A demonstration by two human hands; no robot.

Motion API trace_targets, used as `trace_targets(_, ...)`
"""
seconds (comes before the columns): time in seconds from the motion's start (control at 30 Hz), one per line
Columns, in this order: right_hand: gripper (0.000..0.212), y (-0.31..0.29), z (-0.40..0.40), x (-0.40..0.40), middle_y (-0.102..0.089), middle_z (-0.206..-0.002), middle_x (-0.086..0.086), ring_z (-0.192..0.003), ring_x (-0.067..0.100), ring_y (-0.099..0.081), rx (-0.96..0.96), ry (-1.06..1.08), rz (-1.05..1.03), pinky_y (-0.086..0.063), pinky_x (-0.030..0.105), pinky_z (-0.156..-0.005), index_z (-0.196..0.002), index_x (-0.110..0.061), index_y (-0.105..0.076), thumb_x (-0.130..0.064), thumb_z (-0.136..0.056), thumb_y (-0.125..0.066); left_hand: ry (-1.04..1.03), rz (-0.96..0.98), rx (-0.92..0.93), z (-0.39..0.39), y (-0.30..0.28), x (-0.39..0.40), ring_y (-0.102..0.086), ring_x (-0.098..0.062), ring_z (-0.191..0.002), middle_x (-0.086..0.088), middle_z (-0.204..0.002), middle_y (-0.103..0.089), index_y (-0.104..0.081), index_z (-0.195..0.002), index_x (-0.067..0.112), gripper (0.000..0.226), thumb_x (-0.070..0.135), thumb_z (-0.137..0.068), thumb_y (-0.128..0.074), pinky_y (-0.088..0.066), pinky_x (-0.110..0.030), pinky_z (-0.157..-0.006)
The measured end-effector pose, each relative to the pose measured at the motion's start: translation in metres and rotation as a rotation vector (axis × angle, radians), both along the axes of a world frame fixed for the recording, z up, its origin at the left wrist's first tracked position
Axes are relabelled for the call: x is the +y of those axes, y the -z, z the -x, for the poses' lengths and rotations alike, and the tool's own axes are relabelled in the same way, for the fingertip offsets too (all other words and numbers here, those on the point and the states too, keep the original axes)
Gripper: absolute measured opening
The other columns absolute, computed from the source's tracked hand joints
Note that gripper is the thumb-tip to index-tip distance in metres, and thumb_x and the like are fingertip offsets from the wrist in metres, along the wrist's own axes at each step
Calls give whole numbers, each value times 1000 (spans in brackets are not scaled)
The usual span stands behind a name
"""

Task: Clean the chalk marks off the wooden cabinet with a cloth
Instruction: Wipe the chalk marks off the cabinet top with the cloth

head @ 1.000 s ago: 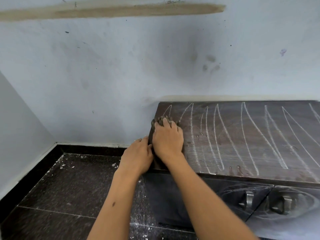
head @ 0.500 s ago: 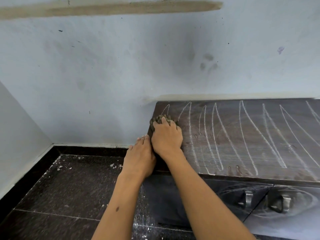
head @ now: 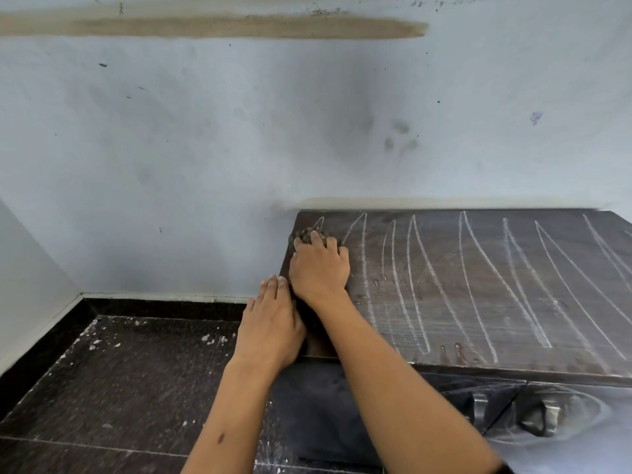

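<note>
Head view, looking down at a low wooden cabinet (head: 496, 302) set against a pale blue wall (head: 205, 148), dark top streaked with long curved chalk marks (head: 478, 285) from near the left end to the right edge of frame. Right hand (head: 319, 271) pressed on the far left corner of the top, grip curled over a bunched brownish cloth (head: 309, 233), only the wad's far edge peeking out beyond the fingertips. Left hand (head: 270, 330) just beside it, flat with straight fingers laid along the cabinet's left edge, holding nothing, touching the right wrist area. Both forearms reaching in from the bottom of frame and covering the front left corner of the top and part of the cabinet front. Nearest chalk stroke just right of the right hand; a short one just past the cloth. Few small wet-looking spots on the top near the strokes. Two metal handles (head: 543, 417) on the dark cabinet front at lower right, blurred. Dark speckled floor (head: 119, 388) to the left, scattered with white flecks, black skirting along the wall base. Long tan smear (head: 239, 27) high on the wall, grey smudges (head: 400, 138) above the cabinet.
</note>
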State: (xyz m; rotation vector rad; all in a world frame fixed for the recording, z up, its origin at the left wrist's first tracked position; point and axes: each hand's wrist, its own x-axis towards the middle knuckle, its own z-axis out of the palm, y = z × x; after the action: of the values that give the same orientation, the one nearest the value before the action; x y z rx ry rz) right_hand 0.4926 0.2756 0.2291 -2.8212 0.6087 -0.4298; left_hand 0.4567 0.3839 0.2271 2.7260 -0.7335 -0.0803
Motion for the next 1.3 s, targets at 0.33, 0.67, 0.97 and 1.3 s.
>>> trace_targets(0.33,46,0,-8,-3,-21,-156,6,-142,27,-18,21,34,-47,-16,40,-113,-144,-23,-33,-29,-99,-33,3,-8,2,1,-2,-2,-5,-19,-147,-9,-160,-6,-9,-151,7,55,19,-101,-28,-10,-34,-118)
trace_targets(0.67,44,2,-27,-17,-23,-155,4,-141,28,-21,35,16,-7,-20,42,-112,-142,-24,-37,-29,-99,-32,-9,-5,-28,3,-1,-4,-7,-20,-147,-10,-159,-8,-11,-150,5,55,18,-100,-28,-12,-35,-118)
trace_targets(0.97,41,-1,-84,-46,-36,-147,8,-134,30,-31,25,100,11,-27,42,-106,-135,-17,-47,-26,-96,-37,51,-33,-58,6,-3,-5,-1,-16,-147,-5,-160,1,-8,-152,10,56,17,-99,-27,-5,-33,-118)
trace_targets(1.3,36,-5,-80,-60,-45,-139,8,-127,29,-40,-22,-93,59,-36,41,-100,-128,-15,-53,-23,-97,-35,48,-60,-44,7,-5,-4,1,-15,-147,-3,-160,1,-7,-152,12,54,18,-101,-24,-3,-33,-119)
